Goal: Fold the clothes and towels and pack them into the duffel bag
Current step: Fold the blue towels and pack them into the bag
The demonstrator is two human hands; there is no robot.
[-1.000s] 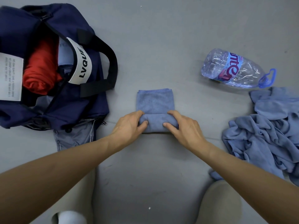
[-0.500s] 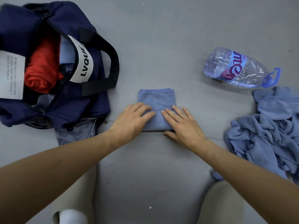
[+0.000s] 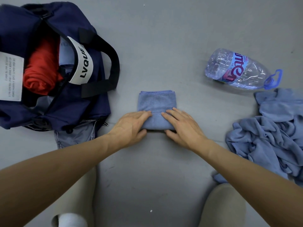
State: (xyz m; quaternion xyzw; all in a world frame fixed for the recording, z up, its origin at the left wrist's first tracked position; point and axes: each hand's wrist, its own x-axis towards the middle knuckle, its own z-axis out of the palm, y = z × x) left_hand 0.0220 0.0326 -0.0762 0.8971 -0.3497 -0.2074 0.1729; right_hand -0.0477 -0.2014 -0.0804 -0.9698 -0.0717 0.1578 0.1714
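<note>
Both left hand (image 3: 131,125) and right hand (image 3: 183,126) grasping rolled towel (image 3: 157,102), duffel bag (image 3: 91,112) cropped at left.

Both bare forearms reach forward and converge on the blue towel (image 3: 157,102). The left hand (image 3: 131,126) grips the towel's near left end, fingers laid over its top, thumb tucked against its near edge. The right hand (image 3: 184,128) mirrors this at the towel's near right end.
</note>
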